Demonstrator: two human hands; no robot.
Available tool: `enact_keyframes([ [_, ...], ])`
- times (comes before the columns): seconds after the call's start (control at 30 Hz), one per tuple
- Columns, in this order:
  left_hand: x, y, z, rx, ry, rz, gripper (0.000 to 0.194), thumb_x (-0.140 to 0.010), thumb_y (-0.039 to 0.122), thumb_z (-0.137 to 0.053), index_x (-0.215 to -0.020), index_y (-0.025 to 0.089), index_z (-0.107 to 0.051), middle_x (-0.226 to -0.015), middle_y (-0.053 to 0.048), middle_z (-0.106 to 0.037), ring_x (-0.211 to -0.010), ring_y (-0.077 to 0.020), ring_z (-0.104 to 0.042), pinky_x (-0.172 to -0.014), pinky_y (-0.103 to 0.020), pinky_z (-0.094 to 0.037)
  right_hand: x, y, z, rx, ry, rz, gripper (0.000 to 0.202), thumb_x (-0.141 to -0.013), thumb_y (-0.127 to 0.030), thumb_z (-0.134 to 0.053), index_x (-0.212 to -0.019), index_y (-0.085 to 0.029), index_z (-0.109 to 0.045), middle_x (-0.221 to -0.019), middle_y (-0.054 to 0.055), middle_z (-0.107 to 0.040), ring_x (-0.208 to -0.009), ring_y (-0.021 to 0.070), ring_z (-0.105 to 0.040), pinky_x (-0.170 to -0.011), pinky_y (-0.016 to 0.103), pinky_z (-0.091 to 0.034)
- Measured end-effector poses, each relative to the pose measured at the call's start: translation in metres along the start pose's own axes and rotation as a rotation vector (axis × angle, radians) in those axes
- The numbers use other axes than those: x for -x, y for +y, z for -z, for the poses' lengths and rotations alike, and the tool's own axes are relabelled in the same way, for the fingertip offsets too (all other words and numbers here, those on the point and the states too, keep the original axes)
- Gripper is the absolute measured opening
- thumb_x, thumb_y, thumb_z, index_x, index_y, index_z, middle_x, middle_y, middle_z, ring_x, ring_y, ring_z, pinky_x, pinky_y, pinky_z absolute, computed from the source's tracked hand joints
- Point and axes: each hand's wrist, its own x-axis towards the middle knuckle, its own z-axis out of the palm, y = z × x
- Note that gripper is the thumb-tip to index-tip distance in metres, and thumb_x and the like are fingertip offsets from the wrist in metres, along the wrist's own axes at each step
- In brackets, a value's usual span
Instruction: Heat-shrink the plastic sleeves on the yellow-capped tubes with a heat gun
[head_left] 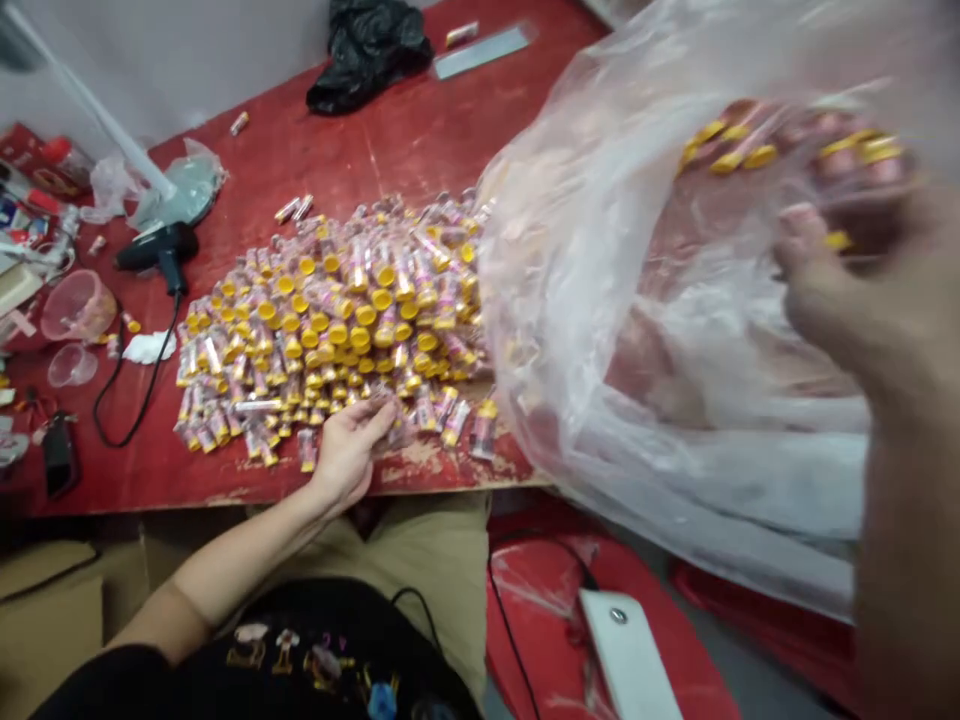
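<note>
A wide pile of small clear tubes with yellow caps and pink labels (352,320) covers the middle of the table. At its front edge is my left hand (349,450), thumb and fingers pinched together over something clear that I cannot make out. On the right, a large translucent plastic bag (570,300) gapes open, with several yellow-capped tubes (739,145) showing in its mouth. My right hand (832,290), smeared by motion, is at the bag's opening, its thumb against a clump of yellow-capped tubes (862,165); its other fingers are hidden.
The red table (262,160) carries a black hot-air gun (161,250), a lamp base (184,190), a pink plastic tub (79,305) and a black bag (367,50). A white power bank-like slab (630,650) with a cable lies on a red stool (540,600) below the edge.
</note>
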Motion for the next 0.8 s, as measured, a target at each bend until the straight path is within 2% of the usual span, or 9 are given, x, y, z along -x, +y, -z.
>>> enact_keyframes([
  [0.03, 0.000, -0.002, 0.001, 0.027, 0.004, -0.039, 0.045, -0.052, 0.036, -0.101, -0.080, 0.012, -0.075, -0.071, 0.002, -0.070, -0.066, -0.0098, -0.067, -0.074, -0.026, -0.060, 0.041, -0.004, 0.004, -0.255, 0.022, 0.102, 0.050, -0.099, -0.047, -0.059, -0.135, -0.012, -0.064, -0.119, 0.022, -0.072, -0.106, 0.0220, -0.073, -0.079, 0.034, -0.052],
  [0.1, 0.002, -0.006, 0.007, 0.064, -0.005, -0.090, 0.040, -0.057, 0.035, -0.099, -0.079, 0.012, -0.073, -0.072, 0.002, -0.070, -0.066, -0.0098, -0.068, -0.076, -0.028, -0.060, 0.128, -0.013, 0.004, -0.630, -0.010, 0.192, 0.047, -0.080, -0.046, -0.084, -0.117, -0.020, -0.074, -0.105, 0.016, -0.075, -0.089, 0.0245, -0.075, -0.074, 0.039, -0.058],
  [0.17, 0.008, -0.009, 0.015, 0.071, -0.036, -0.096, 0.038, -0.061, 0.035, -0.097, -0.080, 0.013, -0.073, -0.073, 0.002, -0.071, -0.068, -0.0109, -0.070, -0.077, -0.028, -0.059, 0.208, -0.025, -0.004, -0.831, -0.088, 0.232, 0.033, -0.080, -0.041, -0.085, -0.108, -0.024, -0.077, -0.099, 0.012, -0.075, -0.090, 0.0268, -0.075, -0.083, 0.046, -0.061],
  [0.23, 0.018, -0.009, 0.024, 0.068, -0.082, -0.074, 0.036, -0.064, 0.036, -0.095, -0.080, 0.013, -0.073, -0.076, 0.000, -0.073, -0.073, -0.0130, -0.072, -0.079, -0.029, -0.059, 0.268, -0.038, -0.018, -0.924, -0.167, 0.286, 0.031, -0.084, -0.032, -0.080, -0.114, -0.025, -0.075, -0.108, 0.011, -0.073, -0.100, 0.0278, -0.073, -0.093, 0.049, -0.059],
  [0.3, 0.027, -0.008, 0.035, 0.087, -0.110, -0.068, 0.035, -0.066, 0.035, -0.094, -0.082, 0.013, -0.073, -0.079, -0.001, -0.074, -0.078, -0.0149, -0.074, -0.082, -0.030, -0.059, 0.306, -0.051, -0.033, -0.954, -0.145, 0.303, 0.031, -0.087, -0.029, -0.077, -0.117, -0.023, -0.073, -0.113, 0.011, -0.072, -0.105, 0.0268, -0.071, -0.097, 0.049, -0.057],
  [0.37, 0.035, -0.006, 0.045, 0.128, -0.106, -0.084, 0.033, -0.067, 0.033, -0.093, -0.083, 0.013, -0.073, -0.081, -0.001, -0.075, -0.081, -0.0155, -0.075, -0.085, -0.032, -0.059, 0.326, -0.060, -0.045, -0.955, -0.084, 0.292, 0.029, -0.088, -0.029, -0.075, -0.116, -0.021, -0.072, -0.113, 0.010, -0.071, -0.106, 0.0257, -0.069, -0.099, 0.049, -0.056],
  [0.5, 0.044, -0.004, 0.062, 0.206, -0.074, -0.075, 0.027, -0.069, 0.025, -0.092, -0.083, 0.012, -0.073, -0.079, 0.001, -0.073, -0.078, -0.0134, -0.073, -0.089, -0.033, -0.058, 0.340, -0.068, -0.055, -0.960, -0.053, 0.292, 0.030, -0.088, -0.029, -0.075, -0.116, -0.020, -0.072, -0.112, 0.010, -0.071, -0.105, 0.0243, -0.069, -0.097, 0.047, -0.056],
  [0.7, 0.050, -0.007, 0.076, 0.248, -0.016, -0.028, 0.024, -0.073, 0.023, -0.090, -0.085, 0.013, -0.072, -0.077, 0.002, -0.071, -0.075, -0.0115, -0.072, -0.086, -0.030, -0.058, 0.347, -0.075, -0.049, -0.859, -0.114, 0.552, 0.027, -0.086, -0.023, -0.076, -0.113, -0.024, -0.075, -0.104, 0.009, -0.073, -0.099, 0.0239, -0.070, -0.087, 0.042, -0.059],
  [0.8, 0.052, -0.007, 0.080, 0.250, -0.041, 0.009, 0.023, -0.075, 0.025, -0.089, -0.086, 0.013, -0.072, -0.076, 0.002, -0.071, -0.072, -0.0105, -0.071, -0.080, -0.026, -0.058, 0.349, -0.075, -0.049, -0.840, -0.093, 0.581, 0.032, -0.086, -0.020, -0.075, -0.117, -0.025, -0.075, -0.106, 0.008, -0.072, -0.099, 0.0235, -0.070, -0.088, 0.042, -0.059],
])
